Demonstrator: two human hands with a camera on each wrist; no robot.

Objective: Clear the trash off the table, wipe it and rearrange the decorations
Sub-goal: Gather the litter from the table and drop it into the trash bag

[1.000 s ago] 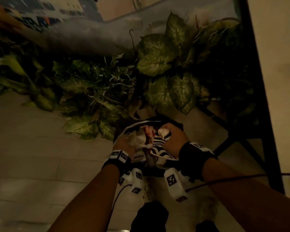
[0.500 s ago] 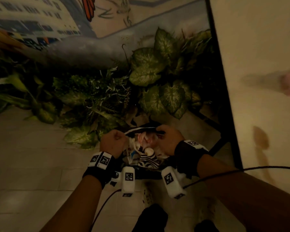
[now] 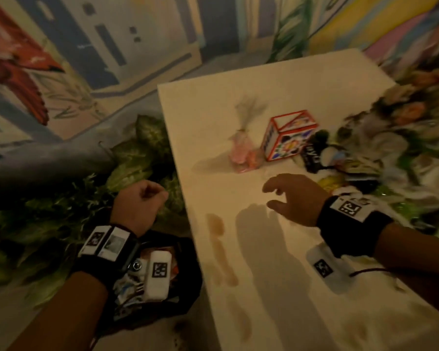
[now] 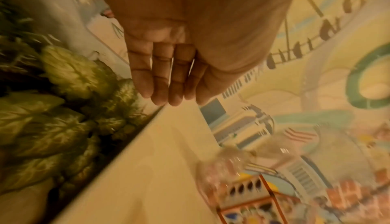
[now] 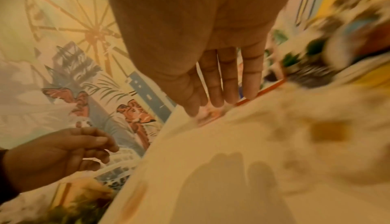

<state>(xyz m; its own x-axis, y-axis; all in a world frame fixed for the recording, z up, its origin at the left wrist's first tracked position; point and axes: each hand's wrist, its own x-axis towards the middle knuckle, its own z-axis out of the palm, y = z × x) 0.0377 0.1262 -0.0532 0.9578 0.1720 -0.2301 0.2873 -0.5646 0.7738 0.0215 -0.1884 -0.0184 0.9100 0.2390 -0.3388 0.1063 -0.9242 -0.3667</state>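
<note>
Item: trash heap [image 3: 350, 163], on the table [image 3: 302, 287], far and right of my hands, long axis not clear. My right hand [image 3: 293, 198] is nearer, fingers spread, empty. My left hand [image 3: 137, 203], loosely curled and empty, over the trash bag [image 3: 188, 282].

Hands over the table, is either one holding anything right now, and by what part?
Nothing is held. The right hand hovers over the table with its fingers spread; the left hand is loosely curled, empty.
</note>
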